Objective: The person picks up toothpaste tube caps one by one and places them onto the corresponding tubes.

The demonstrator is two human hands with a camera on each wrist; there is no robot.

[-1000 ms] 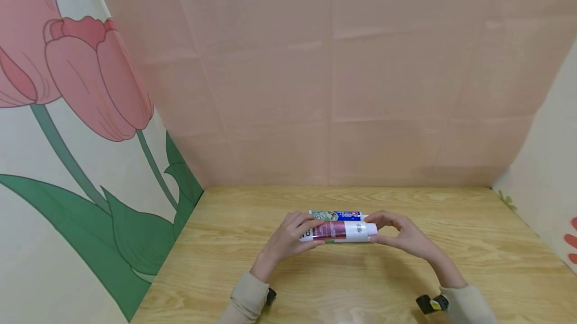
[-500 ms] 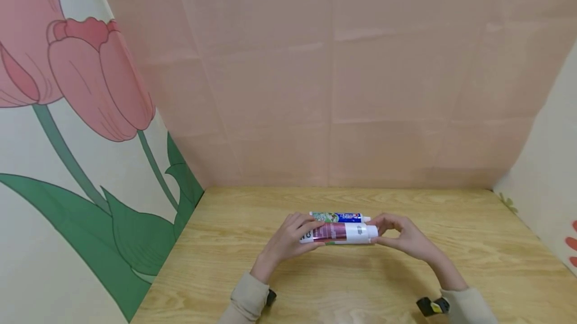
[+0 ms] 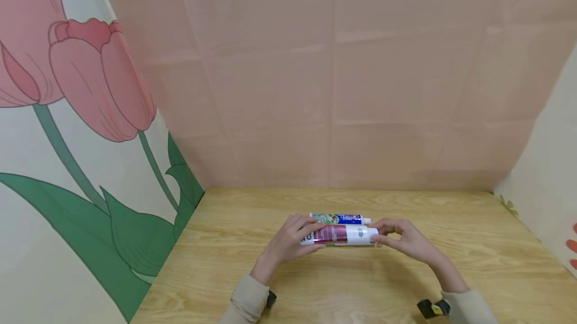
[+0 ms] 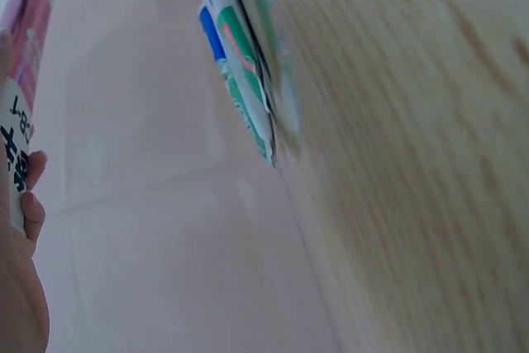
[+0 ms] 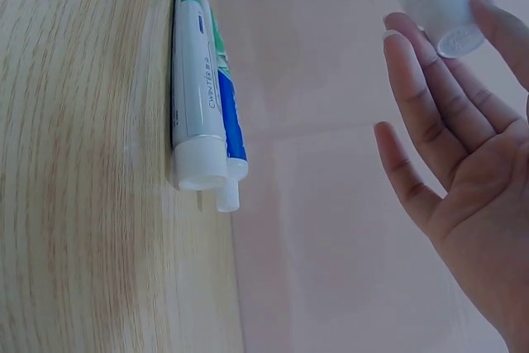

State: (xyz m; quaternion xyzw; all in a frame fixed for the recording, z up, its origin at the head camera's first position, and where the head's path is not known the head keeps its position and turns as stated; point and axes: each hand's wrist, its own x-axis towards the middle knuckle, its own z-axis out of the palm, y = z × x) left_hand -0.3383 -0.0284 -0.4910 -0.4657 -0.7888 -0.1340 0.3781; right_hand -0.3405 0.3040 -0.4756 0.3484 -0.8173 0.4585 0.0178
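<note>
A pink-and-white toothpaste tube (image 3: 334, 234) is held sideways above the table, its white cap (image 5: 459, 39) toward the right. My left hand (image 3: 288, 238) grips the tube's left end, covering part of the dark lettering. At the other end, my right hand (image 3: 407, 239) pinches the cap between thumb and fingertips, while its little finger stands away from it. Below, a white-and-green tube (image 5: 198, 97) lies on the table, mostly hidden behind the held one in the head view. Alongside it lies a blue-and-green toothpaste tube (image 3: 347, 219), on the far side.
The wood-grain table (image 3: 216, 244) meets a pink cloth backdrop (image 3: 279, 113) at its far edge. A wall with painted tulips (image 3: 103, 78) rises on the left, and a pale wall (image 3: 541, 179) on the right. Both wrists wear black camera mounts (image 3: 433, 307).
My right thumb and fingers have shifted slightly around the cap. The left hand keeps its grip, and the two lower tubes stay where they were.
</note>
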